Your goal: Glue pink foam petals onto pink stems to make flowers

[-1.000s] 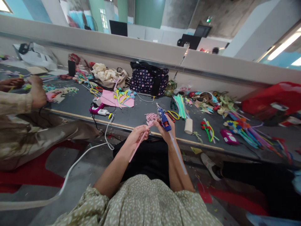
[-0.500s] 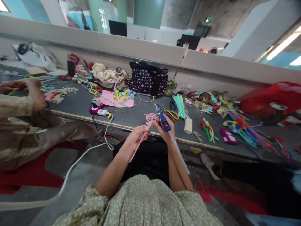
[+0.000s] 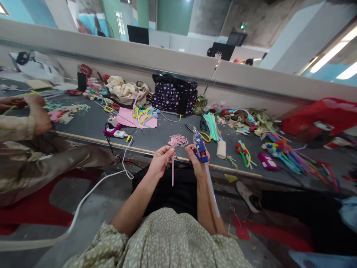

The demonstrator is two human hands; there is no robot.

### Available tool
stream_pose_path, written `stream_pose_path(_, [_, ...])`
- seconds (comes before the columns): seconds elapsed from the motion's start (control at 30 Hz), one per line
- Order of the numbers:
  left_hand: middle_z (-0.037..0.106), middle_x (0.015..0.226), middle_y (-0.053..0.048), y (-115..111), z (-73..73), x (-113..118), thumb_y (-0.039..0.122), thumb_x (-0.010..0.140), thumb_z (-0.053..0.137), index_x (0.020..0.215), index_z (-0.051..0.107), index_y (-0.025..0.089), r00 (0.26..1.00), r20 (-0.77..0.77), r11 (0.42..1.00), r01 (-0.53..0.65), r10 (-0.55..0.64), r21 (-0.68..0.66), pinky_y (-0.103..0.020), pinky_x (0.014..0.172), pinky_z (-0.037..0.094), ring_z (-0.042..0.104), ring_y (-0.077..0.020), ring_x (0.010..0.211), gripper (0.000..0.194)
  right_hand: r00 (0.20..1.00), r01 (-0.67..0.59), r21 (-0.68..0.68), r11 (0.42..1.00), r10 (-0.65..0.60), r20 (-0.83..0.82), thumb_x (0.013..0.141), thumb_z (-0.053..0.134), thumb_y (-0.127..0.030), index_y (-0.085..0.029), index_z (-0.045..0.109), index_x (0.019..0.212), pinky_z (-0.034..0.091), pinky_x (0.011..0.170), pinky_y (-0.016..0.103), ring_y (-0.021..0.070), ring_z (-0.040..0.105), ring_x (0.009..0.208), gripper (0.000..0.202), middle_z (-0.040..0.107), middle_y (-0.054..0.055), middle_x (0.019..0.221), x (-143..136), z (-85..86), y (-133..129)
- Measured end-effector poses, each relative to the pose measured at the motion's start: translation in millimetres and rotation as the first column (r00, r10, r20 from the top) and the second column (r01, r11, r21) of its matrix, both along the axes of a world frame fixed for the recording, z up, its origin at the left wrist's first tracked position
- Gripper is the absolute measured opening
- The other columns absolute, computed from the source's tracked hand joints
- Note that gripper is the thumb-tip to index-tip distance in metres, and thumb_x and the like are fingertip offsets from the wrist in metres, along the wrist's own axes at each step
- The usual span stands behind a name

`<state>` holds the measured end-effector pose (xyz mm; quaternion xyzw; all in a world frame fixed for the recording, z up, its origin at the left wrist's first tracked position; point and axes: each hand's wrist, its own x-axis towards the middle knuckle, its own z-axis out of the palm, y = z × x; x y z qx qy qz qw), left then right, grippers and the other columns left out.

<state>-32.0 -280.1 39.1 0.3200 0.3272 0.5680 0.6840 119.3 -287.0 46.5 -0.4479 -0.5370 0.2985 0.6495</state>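
My left hand (image 3: 162, 159) is closed round the stem of a pink pipe-cleaner flower (image 3: 177, 140). The flower's curly strands fan out above the fingers, and its straight stem hangs below them over my lap. In my right hand (image 3: 197, 163) rests a blue hot glue gun (image 3: 200, 148), its nozzle pointing away from me over the table edge. A long translucent glue stick (image 3: 212, 191) sticks out of the gun's back end along my forearm. A small gap separates the two hands. Beyond the gun lie yellow-handled scissors (image 3: 205, 137), partly hidden by it.
A pink sheet (image 3: 125, 118) with small pipe-cleaner flowers lies left of centre, near a power strip (image 3: 112, 130). Green pipe cleaners (image 3: 212, 126) and a cardboard tube (image 3: 221, 149) are at right. A dotted bag (image 3: 175, 95) stands behind. A co-worker's arm (image 3: 36, 115) is at far left.
My right hand has moved right with the glue gun, away from the flower. My left hand has shifted slightly left, and the pink stem now hangs almost straight down.
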Motion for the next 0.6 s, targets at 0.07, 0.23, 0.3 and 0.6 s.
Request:
stream_pose_path(0.07, [0.06,0.063,0.003,0.1,-0.2,2.3,0.035,0.063,0.082,0.073,0.061,0.015,0.997,-0.018,0.997,-0.072,0.073,0.041,-0.016,0.046,0.036,0.046,-0.0036,0.048,0.03,1.0,0.004,-0.014,1.0,-0.004,-0.02,0.078,0.07,-0.035,-0.019,0.057,0.077,0.046,0.06,0.027,0.0116,0.052,0.061,0.021,0.061,0.0,0.079,-6.4,-6.6,-7.0])
stream_pose_path(0.23, [0.06,0.067,0.003,0.2,-2.0,7.2,0.037,0.066,0.08,0.074,0.061,0.017,0.975,-0.023,0.969,-0.215,0.219,0.125,-0.017,0.051,0.038,0.046,-0.0046,0.051,0.029,0.998,-0.068,-0.032,0.997,0.068,0.011,0.076,0.073,-0.032,-0.019,0.06,0.085,0.048,0.063,0.026,0.0121,0.055,0.063,0.02,0.063,-0.001,0.079,-26.8,-15.9,-21.4])
stream_pose_path(0.3, [0.059,0.067,0.003,-1.1,-0.9,9.1,0.036,0.068,0.079,0.074,0.061,0.017,0.966,-0.017,0.956,-0.251,0.256,0.151,-0.017,0.054,0.04,0.048,-0.0059,0.054,0.027,0.996,-0.092,-0.039,0.995,0.092,0.011,0.077,0.072,-0.032,-0.02,0.06,0.086,0.049,0.062,0.026,0.0122,0.057,0.063,0.02,0.064,0.0,0.079,-32.2,-17.4,-23.4])
stream_pose_path(0.6, [0.061,0.07,0.001,-5.5,2.6,12.5,0.036,0.07,0.076,0.078,0.067,0.018,0.953,-0.064,0.935,-0.277,0.297,0.222,-0.02,0.06,0.043,0.051,-0.0086,0.061,0.022,0.998,-0.03,-0.014,0.999,0.031,0.055,0.08,0.068,-0.032,-0.02,0.057,0.084,0.047,0.063,0.026,0.0127,0.056,0.064,0.017,0.062,-0.001,0.077,-34.0,-18.1,-23.2])
